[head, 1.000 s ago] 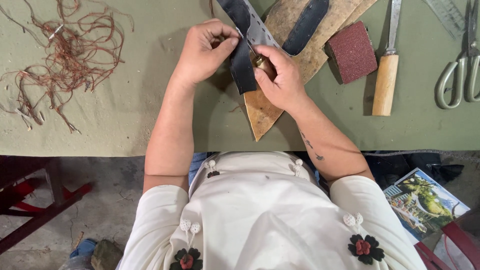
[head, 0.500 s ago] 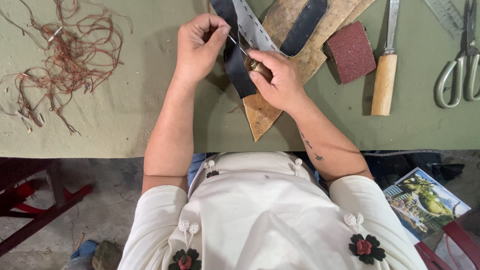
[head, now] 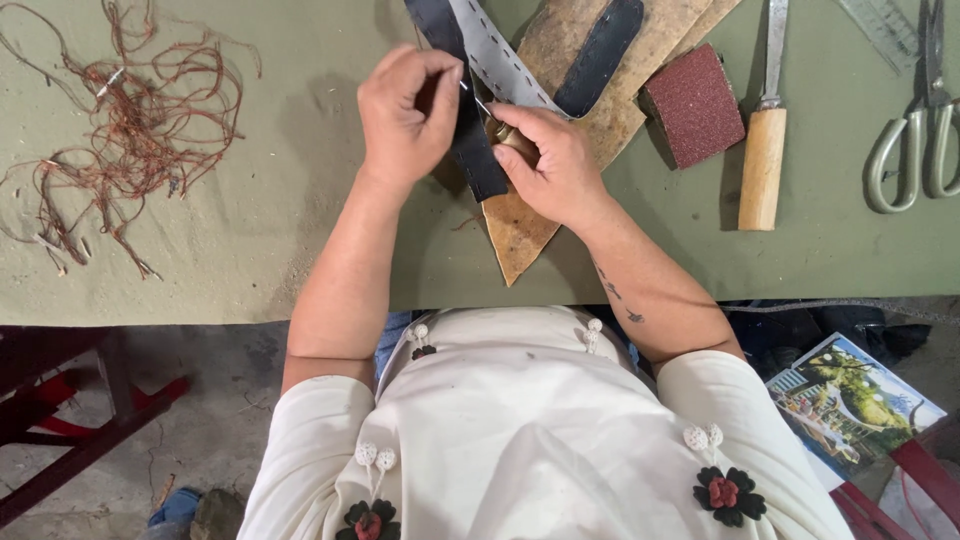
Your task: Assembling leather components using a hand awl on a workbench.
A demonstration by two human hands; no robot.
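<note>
My left hand (head: 405, 115) pinches a thin needle beside a dark leather strap (head: 470, 140) with a grey, stitched underside (head: 500, 62). My right hand (head: 555, 165) grips a small brass-handled awl (head: 503, 130) and presses down on the strap. The strap lies across a tan leather piece (head: 520, 235) on the green table (head: 250, 260). A second dark leather strip (head: 600, 55) rests on the tan leather further back.
A tangle of brown thread (head: 130, 130) lies at the left. A dark red sanding block (head: 692, 105), a wooden-handled tool (head: 764, 165), scissors (head: 915, 130) and a ruler (head: 885, 30) sit at the right. A magazine (head: 850, 400) and red furniture legs (head: 70, 430) are on the floor.
My left hand has lifted slightly up and away from the strap, drawing the needle out. My right hand stays put on the strap.
</note>
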